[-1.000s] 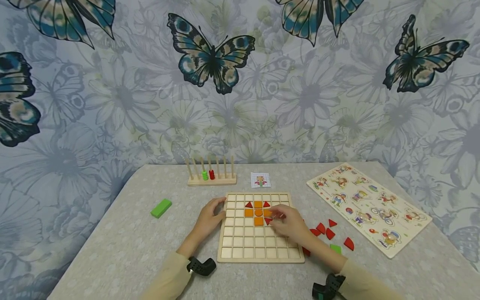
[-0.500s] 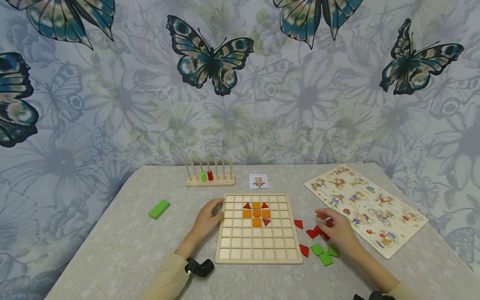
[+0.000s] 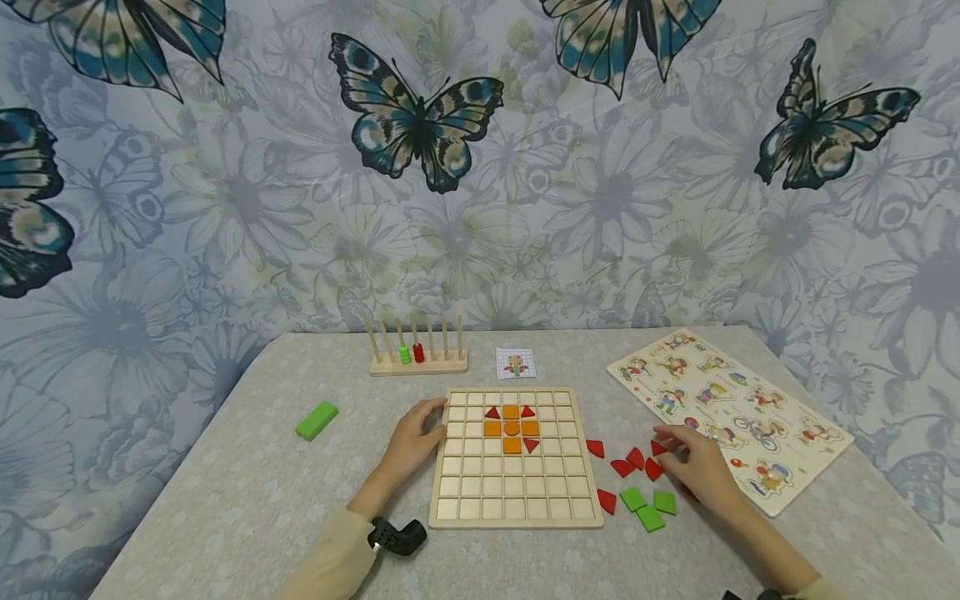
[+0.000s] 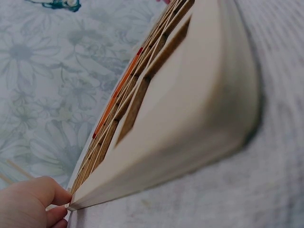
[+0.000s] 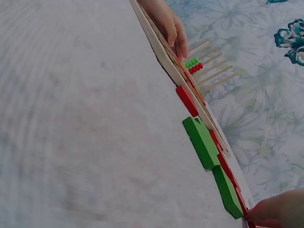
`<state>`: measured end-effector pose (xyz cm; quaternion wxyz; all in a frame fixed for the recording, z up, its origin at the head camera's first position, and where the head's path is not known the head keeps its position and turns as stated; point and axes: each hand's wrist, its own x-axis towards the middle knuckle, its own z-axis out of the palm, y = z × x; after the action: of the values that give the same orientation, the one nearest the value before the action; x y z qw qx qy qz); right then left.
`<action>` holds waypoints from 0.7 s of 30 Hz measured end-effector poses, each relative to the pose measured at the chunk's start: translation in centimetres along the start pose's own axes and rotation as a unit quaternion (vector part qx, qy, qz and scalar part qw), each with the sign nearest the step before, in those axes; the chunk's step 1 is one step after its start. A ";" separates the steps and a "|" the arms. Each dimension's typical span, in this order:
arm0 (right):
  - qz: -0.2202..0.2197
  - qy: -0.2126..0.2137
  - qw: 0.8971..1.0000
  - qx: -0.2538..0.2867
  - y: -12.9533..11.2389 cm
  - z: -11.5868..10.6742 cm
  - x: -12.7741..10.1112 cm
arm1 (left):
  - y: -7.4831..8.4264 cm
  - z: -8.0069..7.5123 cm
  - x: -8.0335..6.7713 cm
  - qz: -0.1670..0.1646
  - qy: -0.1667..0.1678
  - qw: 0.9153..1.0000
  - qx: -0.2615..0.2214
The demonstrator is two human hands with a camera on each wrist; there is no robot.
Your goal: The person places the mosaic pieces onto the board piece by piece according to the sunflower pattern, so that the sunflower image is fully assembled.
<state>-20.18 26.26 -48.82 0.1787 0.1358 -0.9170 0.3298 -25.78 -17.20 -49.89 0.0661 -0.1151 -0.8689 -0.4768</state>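
Here, nearest me, both sleeves enter from the bottom edge. My left hand [image 3: 415,440] rests on the left rim of the grid board [image 3: 516,510], fingers relaxed and lying along the wood, steadying it, gripping nothing. My right hand [image 3: 697,468] sits to the right of the board among the loose pieces; its fingertips touch a red piece [image 3: 657,468] in the red cluster, but I cannot tell whether they pinch it or merely rest on it, as the right wrist view shows only fingertips at the pile's end [image 5: 275,211]. Just in front lie three green squares [image 3: 648,508] and a red wedge [image 3: 607,501] by the board's corner.

On the board, upper middle: orange squares [image 3: 512,428] in a cross, with red wedges at three corners; the lower-left corner cell is bare.

Judged step: fetching the next red wedge. The next move calls for a firm pinch, a carry over the rim w/o nudging set pieces, and the right rotation for that bare cell.

Beyond: pattern card [image 3: 516,363], peg rack [image 3: 417,360], green block [image 3: 316,420] at left, picture puzzle [image 3: 731,412] at right, all on the table [image 3: 225,500]
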 end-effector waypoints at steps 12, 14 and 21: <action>-0.020 -0.008 0.999 0.037 0.3 0.5 0.4 | 0.1 -0.1 0.1 -0.002 -0.003 1.000 0.008; -0.024 -0.004 0.999 0.036 0.3 0.6 0.4 | 0.1 -0.1 0.1 -0.002 -0.003 1.000 0.008; -0.036 0.012 0.998 0.049 -0.9 1.3 1.1 | 0.1 -0.1 0.1 -0.004 -0.006 1.000 0.004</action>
<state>-21.11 24.57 -48.81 0.1944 0.1729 -0.8922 0.3692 -25.80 -17.21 -49.72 0.0595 -0.1141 -0.8718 -0.4727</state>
